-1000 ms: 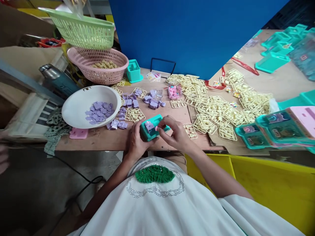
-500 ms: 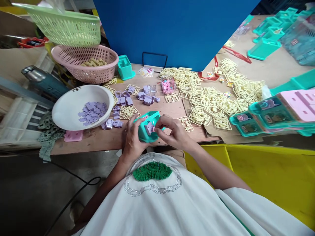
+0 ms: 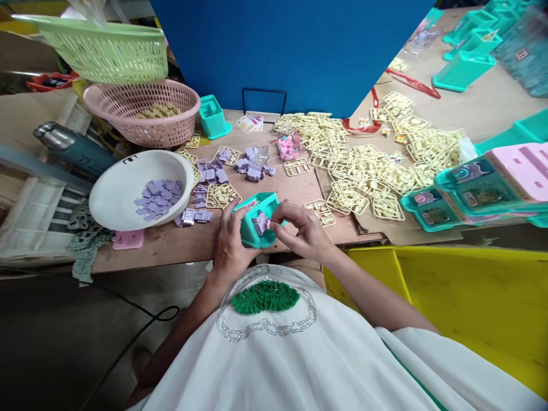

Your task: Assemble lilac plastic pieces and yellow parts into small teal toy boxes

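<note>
Near the table's front edge, my left hand (image 3: 233, 240) is wrapped round a teal plastic box (image 3: 246, 231), tilted so its open side faces up. My right hand (image 3: 302, 231) pinches a small lilac plastic piece (image 3: 260, 222) at the box's opening, with a bit of pink at the fingertips. Whether the piece touches the box inside I cannot tell. Left of my hands lie loose lilac plastic parts (image 3: 192, 217). A cream sprue frame of small parts (image 3: 320, 213) lies just right of my right hand.
A white bowl (image 3: 100, 197) of lilac parts stands at left, below a pink basket (image 3: 171, 128) and a green basket (image 3: 124, 54). Cream sprues (image 3: 363, 165) pile up at right, near teal and pink boxes (image 3: 483, 182). A blue panel (image 3: 295, 57) rises behind; a yellow bin (image 3: 462, 297) sits below right.
My view has shifted slightly. Both hands keep almost the same hold on the teal box and the lilac piece.
</note>
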`<state>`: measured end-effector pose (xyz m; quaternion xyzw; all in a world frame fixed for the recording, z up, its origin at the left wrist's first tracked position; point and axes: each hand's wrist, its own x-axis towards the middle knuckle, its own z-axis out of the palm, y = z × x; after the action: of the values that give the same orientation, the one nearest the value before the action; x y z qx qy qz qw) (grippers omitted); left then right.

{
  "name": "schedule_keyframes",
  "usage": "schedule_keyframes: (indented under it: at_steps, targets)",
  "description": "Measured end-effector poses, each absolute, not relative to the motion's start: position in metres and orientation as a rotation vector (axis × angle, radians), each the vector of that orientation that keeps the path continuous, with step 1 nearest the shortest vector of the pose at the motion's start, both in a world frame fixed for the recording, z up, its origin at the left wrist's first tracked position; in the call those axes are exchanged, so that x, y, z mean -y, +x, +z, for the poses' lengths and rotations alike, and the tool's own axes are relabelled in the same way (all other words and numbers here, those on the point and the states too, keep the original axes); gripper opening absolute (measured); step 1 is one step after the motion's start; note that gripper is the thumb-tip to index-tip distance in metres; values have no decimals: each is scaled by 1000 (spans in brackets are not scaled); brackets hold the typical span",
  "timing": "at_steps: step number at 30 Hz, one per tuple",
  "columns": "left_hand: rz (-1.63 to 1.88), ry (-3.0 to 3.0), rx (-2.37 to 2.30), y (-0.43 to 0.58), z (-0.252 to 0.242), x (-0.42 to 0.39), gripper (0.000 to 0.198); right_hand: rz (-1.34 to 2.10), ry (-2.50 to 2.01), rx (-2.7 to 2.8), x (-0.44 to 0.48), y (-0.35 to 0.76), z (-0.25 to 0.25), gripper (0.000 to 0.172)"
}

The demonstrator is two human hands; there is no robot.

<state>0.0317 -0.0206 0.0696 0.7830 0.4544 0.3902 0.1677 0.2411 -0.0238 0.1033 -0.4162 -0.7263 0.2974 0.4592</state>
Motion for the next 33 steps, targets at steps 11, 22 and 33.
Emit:
schedule_keyframes:
  at_steps: [11, 22, 33]
  targets:
    - [1142, 2286, -1311, 36, 75, 22, 74, 523, -1039, 1879, 27, 228, 117, 19]
    - [1107, 2299, -1361, 35, 78, 27, 76, 407, -1026, 2025, 32, 238, 118, 17]
    - [1036, 2194, -1367, 32, 87, 27, 82, 536, -1041, 1852, 25, 250, 115, 16]
